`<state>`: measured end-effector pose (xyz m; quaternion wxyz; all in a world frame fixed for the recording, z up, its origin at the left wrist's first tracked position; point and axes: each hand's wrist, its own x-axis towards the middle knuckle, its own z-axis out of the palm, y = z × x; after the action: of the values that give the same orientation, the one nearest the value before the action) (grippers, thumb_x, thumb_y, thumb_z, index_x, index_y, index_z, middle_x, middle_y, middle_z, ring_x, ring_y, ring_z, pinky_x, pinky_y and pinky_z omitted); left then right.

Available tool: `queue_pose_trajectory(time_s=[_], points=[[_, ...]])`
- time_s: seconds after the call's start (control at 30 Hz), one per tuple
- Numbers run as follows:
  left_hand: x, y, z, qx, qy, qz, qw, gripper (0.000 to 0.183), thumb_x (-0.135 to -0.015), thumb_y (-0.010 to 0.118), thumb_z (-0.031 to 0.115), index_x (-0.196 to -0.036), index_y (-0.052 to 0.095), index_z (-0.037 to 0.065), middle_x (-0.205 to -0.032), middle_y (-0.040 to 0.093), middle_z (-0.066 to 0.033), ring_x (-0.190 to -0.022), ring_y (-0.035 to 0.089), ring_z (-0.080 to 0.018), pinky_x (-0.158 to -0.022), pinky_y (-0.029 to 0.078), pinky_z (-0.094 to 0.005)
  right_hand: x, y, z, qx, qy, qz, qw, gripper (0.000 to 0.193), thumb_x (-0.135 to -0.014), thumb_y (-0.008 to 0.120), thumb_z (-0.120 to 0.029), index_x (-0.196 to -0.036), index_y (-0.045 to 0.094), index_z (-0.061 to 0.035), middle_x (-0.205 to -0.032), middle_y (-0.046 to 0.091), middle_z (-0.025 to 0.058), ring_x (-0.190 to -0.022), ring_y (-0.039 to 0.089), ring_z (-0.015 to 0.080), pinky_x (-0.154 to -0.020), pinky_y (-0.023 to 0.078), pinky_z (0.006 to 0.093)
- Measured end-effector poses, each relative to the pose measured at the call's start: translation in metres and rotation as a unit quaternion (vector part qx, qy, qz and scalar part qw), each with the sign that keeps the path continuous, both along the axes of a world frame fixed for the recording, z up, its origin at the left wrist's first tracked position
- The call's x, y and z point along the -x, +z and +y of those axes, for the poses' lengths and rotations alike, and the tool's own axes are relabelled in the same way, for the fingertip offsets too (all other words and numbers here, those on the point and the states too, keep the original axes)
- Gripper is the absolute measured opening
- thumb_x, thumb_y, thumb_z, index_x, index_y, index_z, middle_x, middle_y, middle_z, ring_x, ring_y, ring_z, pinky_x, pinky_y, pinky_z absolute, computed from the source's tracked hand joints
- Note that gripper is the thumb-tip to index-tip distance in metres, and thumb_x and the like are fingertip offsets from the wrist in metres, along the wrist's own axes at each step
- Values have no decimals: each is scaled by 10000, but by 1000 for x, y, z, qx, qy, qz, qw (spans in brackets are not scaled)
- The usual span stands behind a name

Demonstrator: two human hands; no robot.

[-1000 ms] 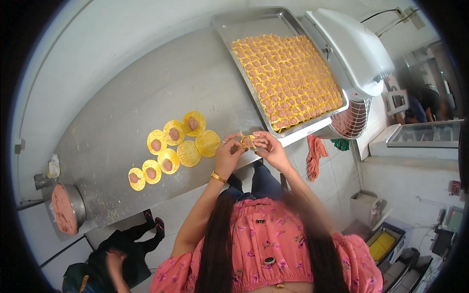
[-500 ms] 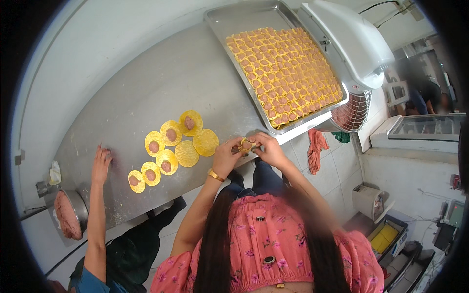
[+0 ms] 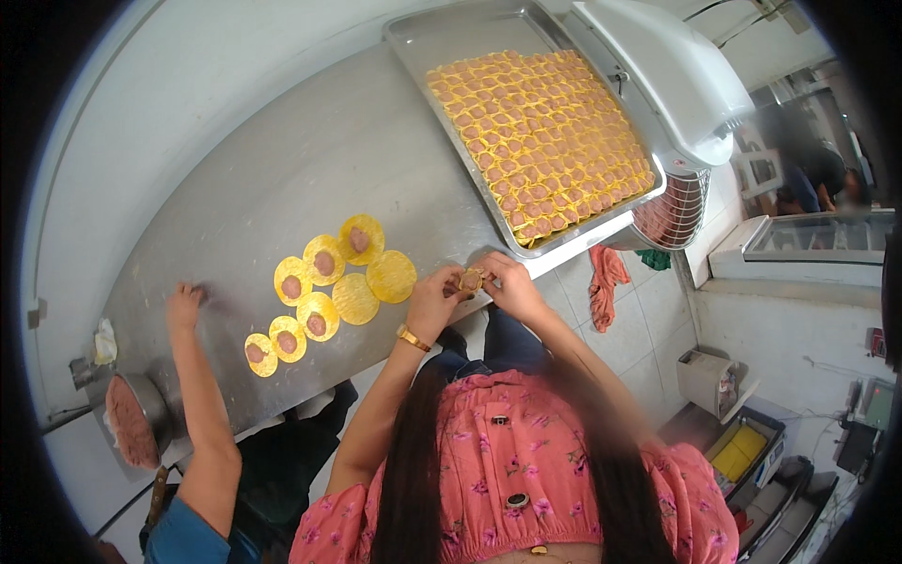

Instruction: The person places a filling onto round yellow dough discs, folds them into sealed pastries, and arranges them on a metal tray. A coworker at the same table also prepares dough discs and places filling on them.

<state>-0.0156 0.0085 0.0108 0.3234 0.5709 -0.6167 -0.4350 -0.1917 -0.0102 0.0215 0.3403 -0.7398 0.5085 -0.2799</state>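
Between my two hands, at the table's near edge, is a small open-topped dumpling, a yellow wrapper gathered around pinkish ground meat. My left hand grips it from the left with closed fingers. My right hand pinches the other side of it. Left of my hands, round yellow wrappers lie flat on the steel table, two of them bare. Several others carry a lump of meat filling. A large metal tray beyond my hands holds rows of finished dumplings.
At the left, a co-worker's hand is over the steel table. A metal bowl of ground meat stands at the table's left end. Right of the tray is a white mixer with a wire guard. An orange cloth hangs near it.
The dumpling in my fingers looks more gathered and rounder, and my right hand has shifted slightly left. The co-worker's hand has moved a little left, with its fingers more curled.
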Motion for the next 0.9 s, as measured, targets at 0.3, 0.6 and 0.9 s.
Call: queue_pose_trajectory(time_s=[0.3,0.6,0.9], points=[[4,-1,0,17,-14,-27,999,294,-720,750,169,-976,640,76,-770,670,-122,-695,668,-253,-603,511,-341,5,6,5,-12,12,-3,1000,404,-630,645,76,-1016,605,-37,-930,575,143,-874,581,344,-720,492,390],[4,0,-2,22,-20,-71,997,284,-718,730,116,-980,632,68,-770,670,-111,-697,663,-239,-618,511,-323,2,2,8,-16,-25,11,1000,415,-635,669,60,-1034,610,-37,-906,575,147,-832,590,346,-688,491,392],[3,-2,-13,-8,-57,-88,994,282,-725,718,91,-993,631,66,-810,654,-118,-759,665,-250,-638,522,-330,1,1,-2,-24,-33,-53,998,350,-650,654,52,-988,630,-36,-897,578,142,-821,597,330,-689,488,391]])
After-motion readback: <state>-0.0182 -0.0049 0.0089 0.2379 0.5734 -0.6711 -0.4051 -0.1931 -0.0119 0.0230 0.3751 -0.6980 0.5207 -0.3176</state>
